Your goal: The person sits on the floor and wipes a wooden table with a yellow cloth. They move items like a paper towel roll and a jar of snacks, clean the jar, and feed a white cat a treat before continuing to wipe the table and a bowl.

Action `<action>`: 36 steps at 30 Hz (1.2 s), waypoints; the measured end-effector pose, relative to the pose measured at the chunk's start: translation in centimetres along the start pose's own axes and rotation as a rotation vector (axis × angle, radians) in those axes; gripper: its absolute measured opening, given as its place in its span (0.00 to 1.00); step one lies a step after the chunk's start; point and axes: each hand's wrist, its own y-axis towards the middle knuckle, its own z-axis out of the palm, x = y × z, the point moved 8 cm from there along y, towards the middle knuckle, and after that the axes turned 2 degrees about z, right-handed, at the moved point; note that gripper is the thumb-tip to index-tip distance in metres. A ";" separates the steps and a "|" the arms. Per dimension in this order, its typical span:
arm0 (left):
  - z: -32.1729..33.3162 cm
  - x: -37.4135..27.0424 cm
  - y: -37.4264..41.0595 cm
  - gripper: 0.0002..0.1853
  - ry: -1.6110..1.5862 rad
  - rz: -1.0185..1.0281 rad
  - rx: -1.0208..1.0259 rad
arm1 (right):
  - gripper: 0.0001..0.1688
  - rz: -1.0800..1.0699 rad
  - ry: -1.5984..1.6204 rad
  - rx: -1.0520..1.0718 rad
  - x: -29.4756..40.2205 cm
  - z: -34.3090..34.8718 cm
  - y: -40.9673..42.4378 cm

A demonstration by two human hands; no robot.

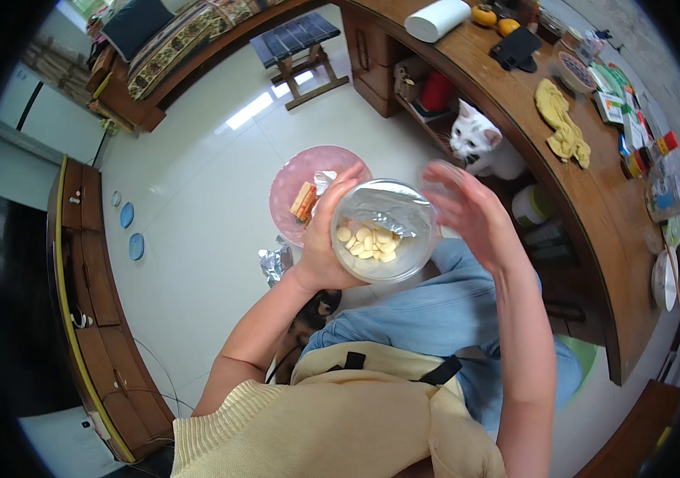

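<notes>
My left hand (315, 251) grips a clear round jar (419, 254) from its left side, its open mouth facing up toward me. Pale yellow tablets (370, 244) lie in a heap inside, with crinkled silver foil (397, 209) along the upper part. Motion blurs my right hand (465, 200); its fingers are spread just right of the jar and seem to hold nothing. Below and beyond my left hand is a pink round container (289, 173) holding a yellow-and-red box (303, 202) and a scrap of foil (323, 179), partly hidden by my hand.
A white cat (474, 140) looks out from under the curved wooden desk (591, 239) on my right. A black-and-tan dog (304, 322) is close to my left forearm. Crumpled foil (274, 263) lies on the tiled floor. A low folding stool (298, 48) stands ahead.
</notes>
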 end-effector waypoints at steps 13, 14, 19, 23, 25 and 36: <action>0.6 -0.8 1.4 0.56 0.310 0.071 0.064 | 0.15 -0.588 -0.827 -0.135 6.0 3.2 2.3; -0.1 -1.2 1.3 0.55 0.380 0.088 0.026 | 0.09 -0.784 -1.124 -0.228 7.6 4.9 -0.5; -0.7 -0.4 1.3 0.53 0.496 0.105 -0.022 | 0.04 -0.764 -1.537 -0.049 3.9 9.0 -3.4; 0.1 -0.8 1.1 0.51 0.556 0.100 -0.011 | 0.06 -0.524 -1.762 0.026 -1.0 8.8 -0.1; 0.6 -0.5 0.6 0.51 0.585 0.098 0.007 | 0.06 -0.513 -1.807 0.072 -2.1 8.8 1.0; 2.5 -0.6 -0.6 0.51 0.563 0.044 0.033 | 0.02 -0.494 -1.745 0.057 -3.0 7.3 0.7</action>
